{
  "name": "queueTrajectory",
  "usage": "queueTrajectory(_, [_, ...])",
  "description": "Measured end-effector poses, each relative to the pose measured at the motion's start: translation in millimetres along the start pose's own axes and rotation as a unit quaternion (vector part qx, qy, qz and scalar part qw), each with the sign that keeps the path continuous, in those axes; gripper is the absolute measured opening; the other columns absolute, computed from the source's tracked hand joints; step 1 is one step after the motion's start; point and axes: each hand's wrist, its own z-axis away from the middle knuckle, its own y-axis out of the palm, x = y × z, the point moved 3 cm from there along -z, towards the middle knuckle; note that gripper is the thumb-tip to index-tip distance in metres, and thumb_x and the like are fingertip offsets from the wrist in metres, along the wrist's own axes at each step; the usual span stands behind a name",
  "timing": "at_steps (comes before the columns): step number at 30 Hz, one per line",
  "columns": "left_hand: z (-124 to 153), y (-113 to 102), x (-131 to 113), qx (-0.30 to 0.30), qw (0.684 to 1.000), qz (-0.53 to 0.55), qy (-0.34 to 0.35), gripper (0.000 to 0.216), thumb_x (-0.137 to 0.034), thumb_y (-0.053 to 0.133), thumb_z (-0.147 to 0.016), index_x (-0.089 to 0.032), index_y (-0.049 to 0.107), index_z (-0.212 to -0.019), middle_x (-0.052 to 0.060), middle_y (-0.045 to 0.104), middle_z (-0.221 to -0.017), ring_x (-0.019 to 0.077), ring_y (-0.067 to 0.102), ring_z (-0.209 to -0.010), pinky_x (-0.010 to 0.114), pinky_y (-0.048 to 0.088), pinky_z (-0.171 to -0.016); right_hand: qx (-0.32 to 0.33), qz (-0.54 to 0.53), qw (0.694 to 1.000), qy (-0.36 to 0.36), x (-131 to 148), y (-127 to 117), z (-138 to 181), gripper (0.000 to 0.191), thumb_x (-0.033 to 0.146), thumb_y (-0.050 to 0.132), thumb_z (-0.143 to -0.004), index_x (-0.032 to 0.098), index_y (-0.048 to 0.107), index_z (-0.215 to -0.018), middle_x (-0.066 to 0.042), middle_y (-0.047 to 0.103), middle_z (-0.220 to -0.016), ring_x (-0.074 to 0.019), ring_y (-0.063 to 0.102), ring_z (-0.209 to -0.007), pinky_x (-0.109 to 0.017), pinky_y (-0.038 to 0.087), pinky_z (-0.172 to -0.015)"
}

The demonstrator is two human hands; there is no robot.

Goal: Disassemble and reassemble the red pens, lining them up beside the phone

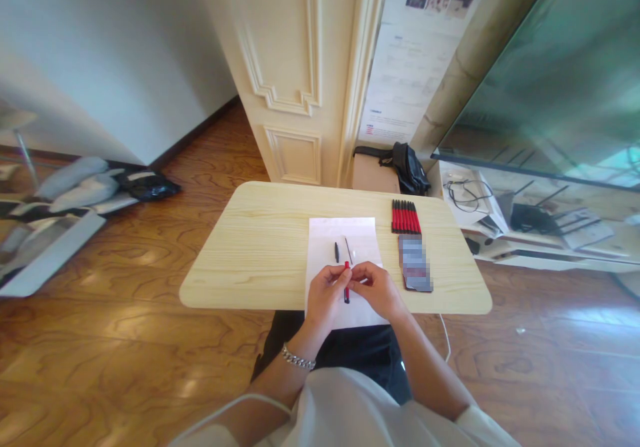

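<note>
Both hands meet over a white sheet of paper [320, 234] on a small wooden table. Between them is a red pen barrel [347, 294] with a black end. My left hand [324, 295] is closed, thumb and fingers pinching the barrel from the left. From the right, my right hand [377, 290] has its fingertips closed against the same barrel. Just beyond the fingers lie a black pen part [337, 252], a thin dark ink refill [349, 250] and a small pale piece [355, 254] too tiny to make out.
A row of several red and black pens [406, 217] lies at the table's [250, 247] back right, with a phone [415, 264] nearer me. Behind stand a black bag [407, 167] and a white cabinet [530, 260] under a large screen [565, 87]. A white cable [445, 340] hangs at right.
</note>
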Motion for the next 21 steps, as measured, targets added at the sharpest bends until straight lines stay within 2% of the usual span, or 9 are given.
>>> queueTrajectory(4, [-2,0,-2,0.001,1.0,-0.001,0.003,0.026,-0.036,0.068,-0.074,-0.015,0.067,-0.09,0.006,0.07,-0.088,0.0179,0.064,-0.084,0.03,0.048,-0.079,0.015,-0.028,1.0,-0.001,-3,-3,-10,0.024,0.037,0.065,-0.075,0.018,0.062,-0.09,-0.004,0.069,-0.083,-0.0172,0.065,-0.076,-0.028,0.049,-0.067])
queueTrajectory(7, [-4,-4,-1,-0.007,1.0,-0.018,-0.007,0.03,-0.035,0.07,-0.071,-0.015,0.067,-0.093,0.006,0.07,-0.087,0.0183,0.064,-0.083,0.03,0.048,-0.078,-0.037,-0.036,0.998,0.027,-17,-17,-30,0.029,0.037,0.067,-0.072,0.016,0.062,-0.092,-0.004,0.069,-0.077,-0.017,0.065,-0.07,-0.028,0.05,-0.064])
queueTrajectory(10, [-6,-11,2,-0.018,0.999,-0.043,-0.007,0.03,-0.036,0.072,-0.069,-0.015,0.067,-0.09,0.006,0.07,-0.087,0.0187,0.064,-0.083,0.029,0.048,-0.077,-0.083,0.047,0.992,0.082,-33,-35,-56,0.03,0.033,0.065,-0.072,0.014,0.063,-0.094,-0.007,0.07,-0.079,-0.0173,0.065,-0.068,-0.027,0.049,-0.061])
queueTrajectory(13, [-5,-15,4,-0.014,0.997,-0.076,-0.006,0.027,-0.037,0.071,-0.069,-0.016,0.068,-0.086,0.006,0.071,-0.085,0.0184,0.064,-0.08,0.028,0.048,-0.074,-0.095,0.186,0.974,0.091,-38,-44,-74,0.027,0.031,0.062,-0.074,0.016,0.067,-0.095,-0.007,0.071,-0.083,-0.0188,0.066,-0.075,-0.028,0.048,-0.068])
queueTrajectory(17, [-3,-18,2,-0.01,0.993,-0.115,-0.004,0.025,-0.037,0.07,-0.07,-0.017,0.069,-0.084,0.005,0.071,-0.083,0.0184,0.065,-0.078,0.027,0.049,-0.071,-0.09,0.335,0.936,0.064,-30,-40,-80,0.023,0.032,0.058,-0.078,0.02,0.07,-0.093,-0.007,0.072,-0.086,-0.0208,0.065,-0.086,-0.027,0.044,-0.074])
queueTrajectory(21, [-2,-23,-2,0.004,0.987,-0.16,0.002,0.024,-0.038,0.067,-0.073,-0.018,0.07,-0.086,0.005,0.072,-0.081,0.0185,0.065,-0.076,0.027,0.05,-0.069,-0.087,0.374,0.921,0.063,-26,-34,-76,0.025,0.033,0.056,-0.08,0.021,0.069,-0.098,-0.006,0.072,-0.088,-0.0198,0.065,-0.087,-0.025,0.041,-0.073])
